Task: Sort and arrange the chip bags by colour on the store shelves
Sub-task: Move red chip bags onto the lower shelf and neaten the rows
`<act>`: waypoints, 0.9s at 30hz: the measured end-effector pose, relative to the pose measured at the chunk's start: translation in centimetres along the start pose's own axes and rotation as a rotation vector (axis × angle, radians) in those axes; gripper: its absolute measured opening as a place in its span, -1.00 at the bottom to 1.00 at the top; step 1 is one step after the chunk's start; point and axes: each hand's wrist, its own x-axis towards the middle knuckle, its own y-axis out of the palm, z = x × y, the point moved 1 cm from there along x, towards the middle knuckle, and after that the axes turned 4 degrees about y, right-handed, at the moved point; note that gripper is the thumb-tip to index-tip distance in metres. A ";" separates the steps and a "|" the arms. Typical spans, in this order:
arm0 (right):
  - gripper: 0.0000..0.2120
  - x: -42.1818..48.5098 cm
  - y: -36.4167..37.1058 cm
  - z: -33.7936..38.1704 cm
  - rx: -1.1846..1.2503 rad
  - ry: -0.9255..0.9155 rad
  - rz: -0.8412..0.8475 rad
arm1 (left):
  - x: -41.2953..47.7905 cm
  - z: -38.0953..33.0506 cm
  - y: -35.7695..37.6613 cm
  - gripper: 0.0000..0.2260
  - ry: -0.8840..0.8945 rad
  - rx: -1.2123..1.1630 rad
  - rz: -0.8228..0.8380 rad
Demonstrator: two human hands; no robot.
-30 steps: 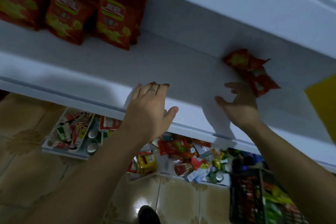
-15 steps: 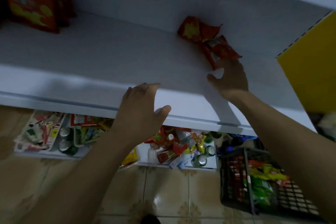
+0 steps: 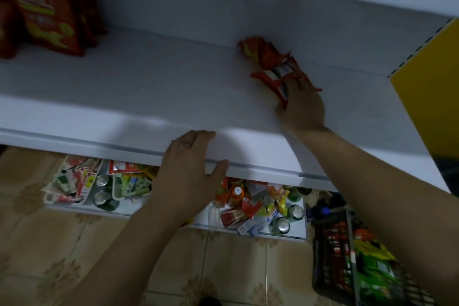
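Note:
Two crumpled small red chip bags (image 3: 267, 56) lie at the back right of the white shelf (image 3: 149, 87). My right hand (image 3: 301, 104) reaches in and holds the nearer red bag (image 3: 278, 74), fingers on top and thumb at its near corner. My left hand (image 3: 190, 169) rests on the shelf's front edge with fingers flat on the board and thumb spread below the lip. Large red chip bags (image 3: 47, 15) stand upright at the shelf's back left.
A yellow side panel (image 3: 432, 97) closes the shelf on the right. Below, a lower shelf (image 3: 285, 235) holds mixed snacks and cans. A black basket (image 3: 357, 263) of red and green bags stands on the tiled floor at the lower right.
My right hand has moved forward onto the nearer red bag and closed on it. The view has shifted right and closer. My left hand stays on the shelf edge.

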 end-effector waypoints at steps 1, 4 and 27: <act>-0.44 -1.0 -0.6 0.3 0.040 -0.007 0.025 | -0.1 -0.4 0.1 -0.41 0.005 -0.013 -0.005; -0.51 -3.9 -2.7 1.8 0.138 -0.102 0.144 | -0.1 -1.1 0.2 -0.42 0.008 -0.051 -0.011; -0.96 -11.0 -6.2 19.4 0.917 0.002 0.519 | -7.5 10.0 -9.8 -0.52 -0.422 -0.679 -0.024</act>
